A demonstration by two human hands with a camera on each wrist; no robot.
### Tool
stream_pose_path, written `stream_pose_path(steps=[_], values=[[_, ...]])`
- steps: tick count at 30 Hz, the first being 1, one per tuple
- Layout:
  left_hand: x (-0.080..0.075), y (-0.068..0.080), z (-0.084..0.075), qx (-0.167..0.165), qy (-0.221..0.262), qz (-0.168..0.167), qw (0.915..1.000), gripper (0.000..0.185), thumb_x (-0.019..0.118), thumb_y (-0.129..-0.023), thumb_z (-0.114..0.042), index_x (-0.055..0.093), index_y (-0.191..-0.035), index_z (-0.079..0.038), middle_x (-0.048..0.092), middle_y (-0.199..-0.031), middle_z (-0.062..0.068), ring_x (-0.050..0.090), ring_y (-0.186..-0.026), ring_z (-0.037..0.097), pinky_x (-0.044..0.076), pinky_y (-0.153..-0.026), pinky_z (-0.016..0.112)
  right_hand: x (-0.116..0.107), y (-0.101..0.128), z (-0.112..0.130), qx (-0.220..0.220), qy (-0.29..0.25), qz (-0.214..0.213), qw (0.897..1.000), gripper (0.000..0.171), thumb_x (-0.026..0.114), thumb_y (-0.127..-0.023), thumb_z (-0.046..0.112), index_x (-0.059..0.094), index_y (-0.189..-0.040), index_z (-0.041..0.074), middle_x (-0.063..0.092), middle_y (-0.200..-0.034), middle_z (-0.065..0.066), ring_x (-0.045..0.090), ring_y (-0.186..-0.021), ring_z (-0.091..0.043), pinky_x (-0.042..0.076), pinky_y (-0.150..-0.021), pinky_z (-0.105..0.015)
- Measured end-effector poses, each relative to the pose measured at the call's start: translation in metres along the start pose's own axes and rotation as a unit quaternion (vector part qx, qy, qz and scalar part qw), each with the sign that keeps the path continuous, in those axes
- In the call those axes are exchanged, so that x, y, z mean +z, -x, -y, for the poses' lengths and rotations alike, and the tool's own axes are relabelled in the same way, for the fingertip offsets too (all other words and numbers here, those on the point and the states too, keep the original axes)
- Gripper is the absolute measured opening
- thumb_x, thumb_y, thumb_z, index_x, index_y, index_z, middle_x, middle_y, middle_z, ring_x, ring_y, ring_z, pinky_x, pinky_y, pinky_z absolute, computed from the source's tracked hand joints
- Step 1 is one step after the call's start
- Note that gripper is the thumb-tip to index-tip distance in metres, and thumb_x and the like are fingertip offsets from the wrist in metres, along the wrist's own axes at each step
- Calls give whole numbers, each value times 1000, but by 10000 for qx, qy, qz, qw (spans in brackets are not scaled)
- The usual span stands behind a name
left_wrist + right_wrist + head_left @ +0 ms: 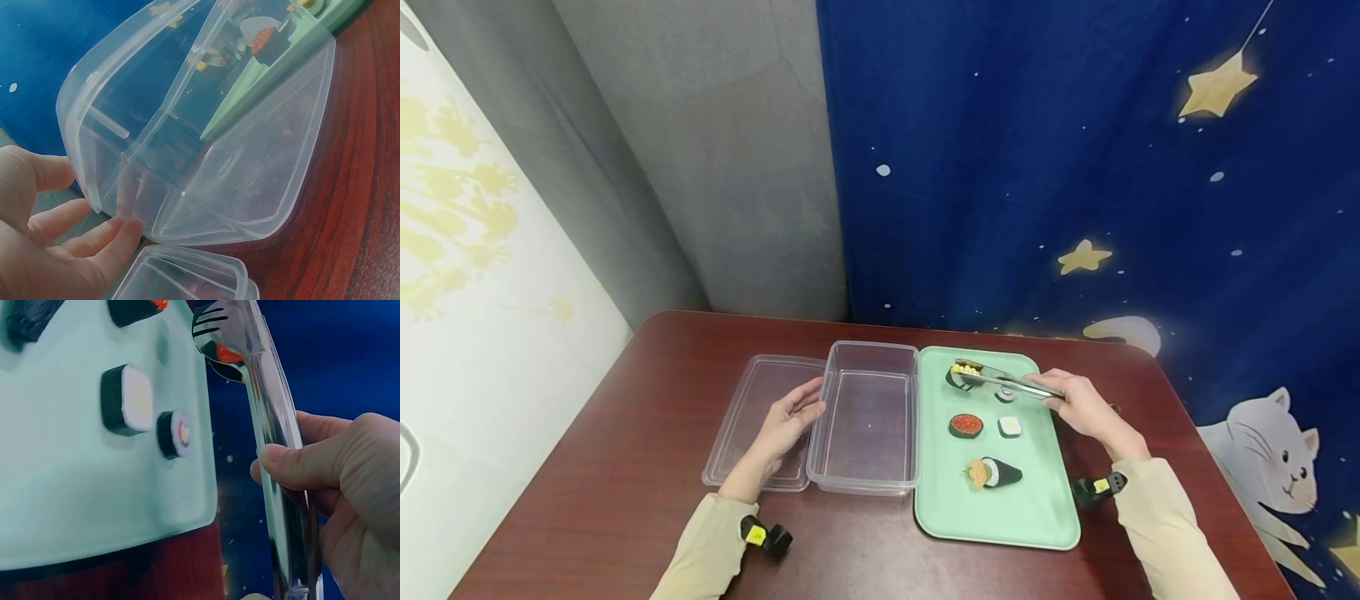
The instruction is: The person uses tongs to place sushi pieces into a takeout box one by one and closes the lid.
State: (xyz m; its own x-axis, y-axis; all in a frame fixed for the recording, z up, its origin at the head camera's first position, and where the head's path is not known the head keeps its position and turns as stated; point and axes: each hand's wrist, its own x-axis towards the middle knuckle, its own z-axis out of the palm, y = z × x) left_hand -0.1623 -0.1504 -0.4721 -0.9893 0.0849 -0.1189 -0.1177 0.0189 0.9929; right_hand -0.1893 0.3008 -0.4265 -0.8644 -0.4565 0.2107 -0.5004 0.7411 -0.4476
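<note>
Two pale sleeves (pixel 703 542) reach in from the near edge, each with a black wrist device (pixel 767 537) bearing a yellow tag. The left hand (pixel 786 429) touches the left side of a clear container (pixel 865 483), its fingers spread apart and gently bent against the wall and rim rather than wrapped round it. A clear lid (pixel 730 442) lies flat to the left of the container, partly hidden by that hand. The container stands on the dark red worktop (pixel 610 467), just beside the left edge of a green tray (pixel 1037 500).

The right hand (pixel 1086 408) grips metal tongs (pixel 1015 383), fingers curled and thumb pressed along the handle. The tongs point left across the tray's far part, with a yellow-topped piece (pixel 966 375) between their ends; I cannot tell whether they squeeze it. A small round roll (pixel 1004 397) sits close to the tongs, on their near side. Nearer lie a red-topped piece (pixel 966 426) on the left, a white-faced piece (pixel 1010 427) on the right, and nearest of all a dark cone (pixel 1003 472) with its orange end to the left
</note>
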Motion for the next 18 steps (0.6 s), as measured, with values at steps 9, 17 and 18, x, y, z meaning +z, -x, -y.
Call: stream_pose_path(steps=[9,17,18], values=[[0,1,-2,-33,-22,22,10000,50,56,-93,-4,40,-140,0,45,-136,25,46,-124,33,44,-87,17,-11,-10,16,-233,41,-46,9997,44,65,-77,-15,61,-119,-5,63,-107,-19,59,-97,-34,50,-71,-42],[0,-1,0,-82,-41,78,9999,51,56,-93,-4,39,-140,1,44,-137,26,45,-124,34,46,-88,22,-16,-20,29,-385,45,-82,9992,45,65,-77,-15,61,-120,-4,62,-111,-19,59,-99,-34,50,-73,-43],[-1,-2,1,-88,-47,81,9999,51,56,-93,-4,39,-140,1,45,-137,26,45,-124,35,46,-88,22,-17,-22,31,-422,33,-77,9991,45,65,-77,-15,60,-120,-4,62,-111,-19,59,-100,-34,50,-73,-44]])
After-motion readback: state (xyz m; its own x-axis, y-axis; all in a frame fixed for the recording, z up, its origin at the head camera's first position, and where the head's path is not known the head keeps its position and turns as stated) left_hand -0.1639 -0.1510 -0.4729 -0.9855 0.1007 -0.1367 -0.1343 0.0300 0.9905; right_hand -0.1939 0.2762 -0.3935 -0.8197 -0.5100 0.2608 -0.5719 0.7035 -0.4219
